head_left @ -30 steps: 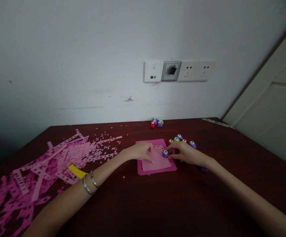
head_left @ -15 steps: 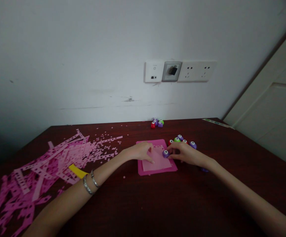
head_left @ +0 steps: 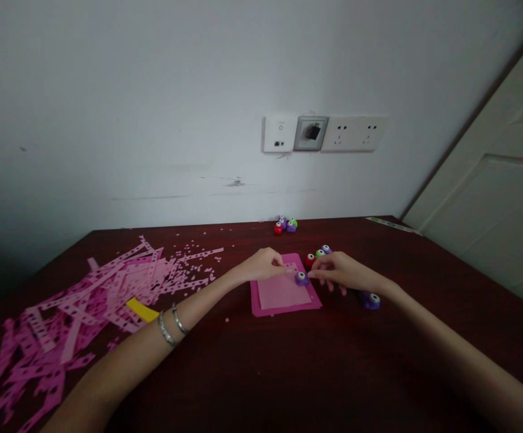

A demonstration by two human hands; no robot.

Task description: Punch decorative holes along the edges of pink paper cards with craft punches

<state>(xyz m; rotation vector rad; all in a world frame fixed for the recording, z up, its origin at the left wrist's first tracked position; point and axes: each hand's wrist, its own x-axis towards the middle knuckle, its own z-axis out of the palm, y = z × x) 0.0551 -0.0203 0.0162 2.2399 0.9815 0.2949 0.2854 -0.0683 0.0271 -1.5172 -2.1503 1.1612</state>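
A stack of pink paper sheets (head_left: 283, 294) lies on the dark wooden table (head_left: 288, 361). A small purple paper punch (head_left: 301, 278) sits on the stack's right edge. My right hand (head_left: 340, 270) pinches this punch with thumb and fingertips. My left hand (head_left: 263, 264) rests curled on the far left corner of the sheets, pressing them down. Two silver bracelets (head_left: 173, 325) circle my left wrist.
More small punches cluster behind my right hand (head_left: 318, 255), another purple one (head_left: 372, 299) lies by my right wrist, and a group stands near the wall (head_left: 286, 225). Punched pink strips and confetti (head_left: 85, 300) cover the table's left side, with a yellow slip (head_left: 141, 310). Wall sockets (head_left: 324, 133) above.
My left hand slid from the middle of the sheets toward their far corner. My right hand shifted slightly back, uncovering the purple punch by the wrist.
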